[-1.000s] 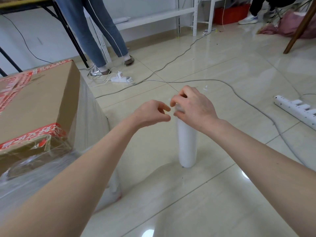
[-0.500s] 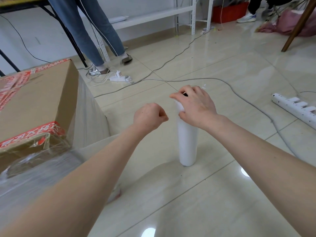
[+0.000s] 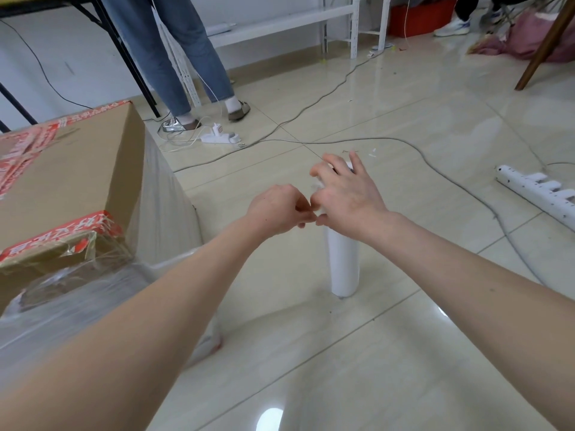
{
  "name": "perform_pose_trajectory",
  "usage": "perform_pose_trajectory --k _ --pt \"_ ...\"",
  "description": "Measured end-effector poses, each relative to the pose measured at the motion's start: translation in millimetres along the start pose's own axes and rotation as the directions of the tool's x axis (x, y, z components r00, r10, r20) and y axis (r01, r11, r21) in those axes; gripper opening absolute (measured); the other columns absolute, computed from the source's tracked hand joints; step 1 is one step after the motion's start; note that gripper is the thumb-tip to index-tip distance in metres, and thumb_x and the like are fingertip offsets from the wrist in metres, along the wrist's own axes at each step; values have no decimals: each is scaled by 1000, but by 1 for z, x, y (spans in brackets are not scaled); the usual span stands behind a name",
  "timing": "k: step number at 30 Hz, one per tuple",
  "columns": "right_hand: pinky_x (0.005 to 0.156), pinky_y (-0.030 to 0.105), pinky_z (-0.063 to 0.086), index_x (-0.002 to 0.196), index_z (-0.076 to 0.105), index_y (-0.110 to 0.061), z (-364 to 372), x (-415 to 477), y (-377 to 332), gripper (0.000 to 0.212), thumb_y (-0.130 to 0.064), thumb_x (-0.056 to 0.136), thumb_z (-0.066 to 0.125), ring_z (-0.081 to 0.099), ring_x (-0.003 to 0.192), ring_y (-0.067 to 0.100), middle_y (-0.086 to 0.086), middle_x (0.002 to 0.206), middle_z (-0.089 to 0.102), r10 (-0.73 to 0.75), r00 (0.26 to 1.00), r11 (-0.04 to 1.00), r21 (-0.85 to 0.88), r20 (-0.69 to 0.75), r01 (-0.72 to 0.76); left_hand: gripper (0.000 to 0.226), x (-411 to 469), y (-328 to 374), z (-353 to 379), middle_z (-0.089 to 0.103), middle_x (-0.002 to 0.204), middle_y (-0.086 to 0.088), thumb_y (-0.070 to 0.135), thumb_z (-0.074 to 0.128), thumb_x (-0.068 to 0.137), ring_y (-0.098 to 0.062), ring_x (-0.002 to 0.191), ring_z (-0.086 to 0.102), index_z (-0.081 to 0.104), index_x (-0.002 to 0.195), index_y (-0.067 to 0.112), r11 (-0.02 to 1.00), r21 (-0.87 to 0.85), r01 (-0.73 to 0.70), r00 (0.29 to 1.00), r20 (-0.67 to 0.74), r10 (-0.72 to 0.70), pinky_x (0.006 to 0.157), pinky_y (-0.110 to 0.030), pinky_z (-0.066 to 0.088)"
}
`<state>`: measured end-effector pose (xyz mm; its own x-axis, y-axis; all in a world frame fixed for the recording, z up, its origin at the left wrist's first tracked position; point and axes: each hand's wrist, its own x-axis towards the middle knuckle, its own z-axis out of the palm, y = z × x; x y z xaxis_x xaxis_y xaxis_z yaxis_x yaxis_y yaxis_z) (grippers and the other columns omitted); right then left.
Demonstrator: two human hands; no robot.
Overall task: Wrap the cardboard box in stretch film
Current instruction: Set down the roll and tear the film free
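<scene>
The roll of film [image 3: 343,265] stood upright on the floor [image 3: 404,353], near the part-wrapped cardboard box [image 3: 71,175]; the right grip [image 3: 345,194] rested spread-fingered on its top; the left grip [image 3: 277,209] was curled beside it, whether pinching film I could not tell; thin, clingy stuff, probably best taken by a broad edge.
</scene>
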<state>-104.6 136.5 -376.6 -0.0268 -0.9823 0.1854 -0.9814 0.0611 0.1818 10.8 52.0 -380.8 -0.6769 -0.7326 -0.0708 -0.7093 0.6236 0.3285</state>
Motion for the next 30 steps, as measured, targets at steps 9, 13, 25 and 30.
perform_pose_trajectory --k 9,13,25,30 --pt "116 53 14 80 77 -23 15 -2 4 5 -23 80 72 45 115 34 6 107 56 -80 983 997 7 -165 82 16 0 -5 2 69 77 10 34 63 84 -10 64 58 73 80 22 998 2 55 996 -64 -55 56 -23 41" --pt "114 51 17 70 76 -15 16 -1 6 6 -16 75 76 50 108 37 9 99 58 -85 977 993 59 -195 98 14 1 -11 3 67 75 12 32 64 85 -6 54 51 68 72 30 994 -51 96 991 -91 -100 54 -22 39" --pt "114 48 21 79 73 -24 12 -2 5 7 -29 81 69 47 112 29 -4 90 66 -92 976 993 57 -200 105 7 0 -39 5 66 67 5 19 65 86 -2 56 55 72 86 18 935 -343 92 995 -6 -100 59 -19 47" --pt "114 44 17 107 62 -19 11 2 3 27 -18 80 68 47 115 26 -3 82 57 -44 966 992 103 -255 73 27 -3 -28 5 66 64 7 24 76 78 3 59 57 71 104 19 976 -217 13 982 189 29 68 -19 47"
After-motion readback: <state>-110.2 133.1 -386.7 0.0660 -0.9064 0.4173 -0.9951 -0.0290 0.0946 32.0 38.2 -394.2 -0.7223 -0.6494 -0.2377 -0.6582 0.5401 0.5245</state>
